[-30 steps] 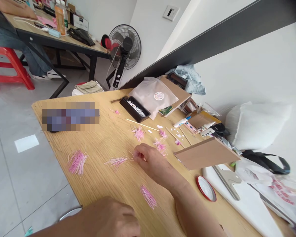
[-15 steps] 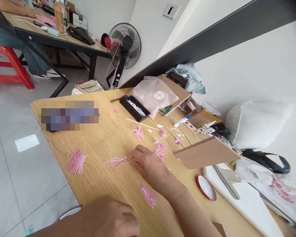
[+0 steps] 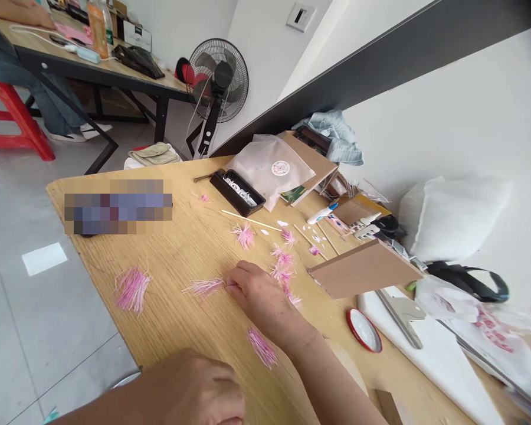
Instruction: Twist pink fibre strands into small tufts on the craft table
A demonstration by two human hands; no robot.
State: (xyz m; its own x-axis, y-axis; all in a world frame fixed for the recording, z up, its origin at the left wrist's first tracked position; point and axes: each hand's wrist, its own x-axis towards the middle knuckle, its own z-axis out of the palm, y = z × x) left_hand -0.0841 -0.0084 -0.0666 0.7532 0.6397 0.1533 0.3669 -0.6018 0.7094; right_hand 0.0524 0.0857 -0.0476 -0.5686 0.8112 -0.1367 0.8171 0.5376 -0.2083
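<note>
Head view shows the right hand (image 3: 261, 293) flat on the wooden table (image 3: 177, 236), fingertips pinched on the stem end of a pink tassel (image 3: 202, 287). Left hand (image 3: 190, 386) sits curled at the near edge; whether it holds anything I cannot tell. 2 more pink bundles (image 3: 131, 288) lie either side. Looks like gathering strands; next wants a steady pinch and lift.
</note>
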